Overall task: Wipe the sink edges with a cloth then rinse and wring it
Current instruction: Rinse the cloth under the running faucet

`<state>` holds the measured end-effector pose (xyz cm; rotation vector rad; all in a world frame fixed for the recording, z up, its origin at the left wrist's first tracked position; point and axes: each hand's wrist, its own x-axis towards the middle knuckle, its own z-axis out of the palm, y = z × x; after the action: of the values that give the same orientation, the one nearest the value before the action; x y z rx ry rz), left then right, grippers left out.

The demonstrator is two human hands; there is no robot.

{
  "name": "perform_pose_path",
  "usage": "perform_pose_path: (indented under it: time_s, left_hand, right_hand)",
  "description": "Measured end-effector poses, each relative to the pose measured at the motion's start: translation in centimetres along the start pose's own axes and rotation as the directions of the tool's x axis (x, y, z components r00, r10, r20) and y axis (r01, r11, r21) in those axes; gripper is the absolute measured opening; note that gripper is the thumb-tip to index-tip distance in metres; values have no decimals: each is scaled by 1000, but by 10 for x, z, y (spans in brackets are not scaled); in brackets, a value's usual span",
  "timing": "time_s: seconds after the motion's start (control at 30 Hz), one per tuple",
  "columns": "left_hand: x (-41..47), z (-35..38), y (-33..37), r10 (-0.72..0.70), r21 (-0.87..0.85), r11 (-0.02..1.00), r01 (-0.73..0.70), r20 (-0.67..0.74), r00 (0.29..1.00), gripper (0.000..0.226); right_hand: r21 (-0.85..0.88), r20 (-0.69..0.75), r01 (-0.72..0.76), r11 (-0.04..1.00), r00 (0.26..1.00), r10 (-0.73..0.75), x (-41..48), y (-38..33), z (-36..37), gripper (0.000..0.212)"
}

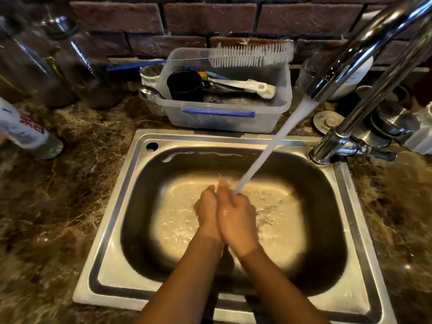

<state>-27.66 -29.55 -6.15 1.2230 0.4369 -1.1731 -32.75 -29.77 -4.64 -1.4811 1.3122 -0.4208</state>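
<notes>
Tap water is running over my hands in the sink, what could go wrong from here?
1. The stream slants from the faucet and strikes the right hand, pressed against the left hand; splash may reach the sink rim you are meant to wipe.
2. No cloth is visible between the hands, so the rinse and wring may be skipped.
3. The plastic tub sits against the back rim and may catch spray.

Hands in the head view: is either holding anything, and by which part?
Nothing visible. The left hand and right hand press together under the water stream; no cloth shows.
</notes>
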Motion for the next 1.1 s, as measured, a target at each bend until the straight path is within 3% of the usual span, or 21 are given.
perform_pose_path:
  time_s: [0.07, 0.17, 0.27, 0.37, 0.4, 0.47, 0.53, 0.6, 0.7, 0.77, 0.8, 0.93, 0.97, 1.03, 1.1]
  left_hand:
    - [-6, -2, 6, 1, 8, 1000, -2, 26, 1000, 33]
    - [-9, -8, 11, -120, -53, 991, 126, 106, 987, 26]
    - [-6, -9, 7, -113, -63, 991, 122, 127, 985, 27]
    - [-1, -10, 4, 19, -13, 1000, -18, 38, 999, 22]
    - [1, -11, 3, 60, 35, 998, -59, -12, 998, 18]
    - [6, -13, 2, 10, 10, 1000, -11, 49, 999, 15]
    - [-2, -12, 6, -69, -114, 990, 78, 88, 994, 20]
    - [-5, -13, 6, -78, -227, 967, 114, 162, 984, 35]
    - [-13, -14, 9, -78, -277, 953, 125, 176, 981, 24]
    - [-9, -14, 9, -65, -255, 962, 101, 146, 987, 21]
    - [-6, -15, 8, -49, -191, 979, 71, 120, 992, 19]
    - [3, -15, -11, 142, 167, 976, -139, -2, 990, 32]
    - [0, -13, -13, 133, 161, 977, -140, 55, 990, 34]
    - [-12, -7, -12, 7, 6, 1000, -8, 192, 981, 34]
    - [-6, -7, -10, -58, -74, 995, 68, 140, 989, 33]
  right_hand:
    - [42, 11, 64, 997, 998, -65, -7, 0, 6, 59]
    - [28, -50, -156, 987, 986, 157, 26, 25, 2, 44]
    - [146, -35, -288, 946, 955, 296, 35, 37, -2, 41]
    - [203, -18, -138, 969, 989, 145, 9, 16, 0, 49]
    - [148, -18, -46, 988, 999, 49, 2, 10, 0, 51]
    - [17, -54, 46, 999, 998, -45, 0, 8, -3, 51]
    - [-23, -84, -22, 999, 996, 20, 22, 28, -5, 42]
    - [-1, -61, -225, 974, 973, 224, 45, 53, -10, 39]
    - [318, 76, -465, 826, 881, 466, 55, 70, -15, 43]
    - [405, 184, -507, 761, 860, 475, 42, 50, -18, 41]
    - [417, 213, -466, 780, 885, 414, 37, 42, -18, 41]
    - [388, 78, -108, 915, 993, 84, 4, -2, -13, 43]
    - [317, 67, -23, 948, 998, 2, 0, -8, -11, 46]
    - [101, 35, 82, 992, 996, -86, 2, -8, -10, 45]
    - [-36, -43, 53, 998, 998, -55, 18, 4, -17, 33]
